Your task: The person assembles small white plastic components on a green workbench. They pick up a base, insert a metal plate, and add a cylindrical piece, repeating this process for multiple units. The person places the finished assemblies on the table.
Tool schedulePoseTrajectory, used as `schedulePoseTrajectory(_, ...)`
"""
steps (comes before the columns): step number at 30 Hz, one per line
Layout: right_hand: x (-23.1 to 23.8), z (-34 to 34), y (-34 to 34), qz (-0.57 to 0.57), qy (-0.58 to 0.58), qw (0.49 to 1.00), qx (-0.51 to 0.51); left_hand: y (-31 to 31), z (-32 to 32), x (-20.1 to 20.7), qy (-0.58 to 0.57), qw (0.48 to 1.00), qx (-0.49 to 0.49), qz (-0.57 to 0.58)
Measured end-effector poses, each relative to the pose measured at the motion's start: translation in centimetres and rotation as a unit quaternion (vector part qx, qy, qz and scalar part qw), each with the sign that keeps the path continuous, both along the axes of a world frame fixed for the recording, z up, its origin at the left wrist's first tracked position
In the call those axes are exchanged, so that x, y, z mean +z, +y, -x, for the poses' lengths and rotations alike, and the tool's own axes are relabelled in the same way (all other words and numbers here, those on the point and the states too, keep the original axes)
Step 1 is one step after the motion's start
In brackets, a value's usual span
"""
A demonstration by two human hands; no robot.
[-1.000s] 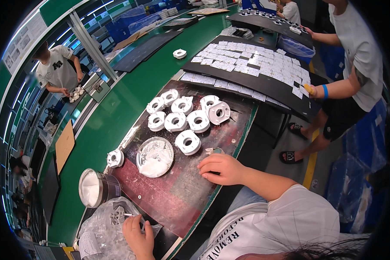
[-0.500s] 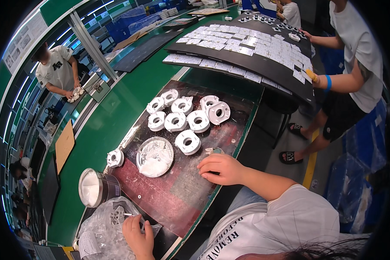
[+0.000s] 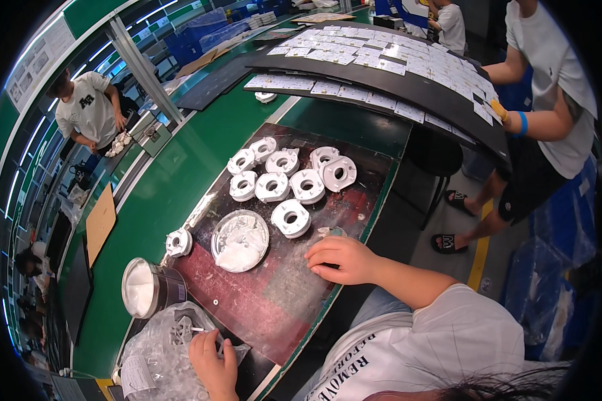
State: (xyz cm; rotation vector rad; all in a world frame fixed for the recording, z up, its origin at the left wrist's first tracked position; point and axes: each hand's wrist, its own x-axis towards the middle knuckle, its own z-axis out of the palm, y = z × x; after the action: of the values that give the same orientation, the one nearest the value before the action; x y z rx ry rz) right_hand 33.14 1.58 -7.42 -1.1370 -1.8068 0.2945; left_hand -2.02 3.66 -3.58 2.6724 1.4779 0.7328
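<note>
My right hand (image 3: 341, 260) rests on the worn red-and-grey mat (image 3: 291, 294), fingers loosely bent, thumb apart, holding nothing I can see. Beside its knuckles lies a small greenish scrap (image 3: 332, 232), partly hidden. At the mat's near left corner, my left hand (image 3: 214, 366) lies against a clear plastic bag (image 3: 160, 354) of small whitish parts, its thumb apart from the fingers. A thin white piece (image 3: 197, 329) pokes up by its fingertips. Several white round housings (image 3: 291, 219) with centre holes stand beyond a dish of white paste (image 3: 239, 242). One more housing (image 3: 178, 242) sits left of the dish.
An open tub of white paste (image 3: 147, 289) stands left of the mat on the green bench (image 3: 157, 207). At the far right, a co-worker's gloved hand (image 3: 499, 111) holds a black board (image 3: 448, 123) covered with white cards. A brown panel (image 3: 100, 224) leans at left.
The co-worker's card-covered board has shifted right and nearer, hiding the small black parts behind it. A white part behind its left end has come into view. My hands stay put.
</note>
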Motion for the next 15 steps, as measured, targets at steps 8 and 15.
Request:
schedulePoseTrajectory(8,-0.40,0.13,0.20,-0.002,-0.001,1.000,-0.005,0.19,0.06,-0.11,-0.006,1.000,0.011,0.018)
schedulePoseTrajectory(15,-0.06,0.03,0.19,-0.004,-0.004,1.000,-0.006,0.03,-0.23,0.43,-0.007,0.999,0.020,0.026)
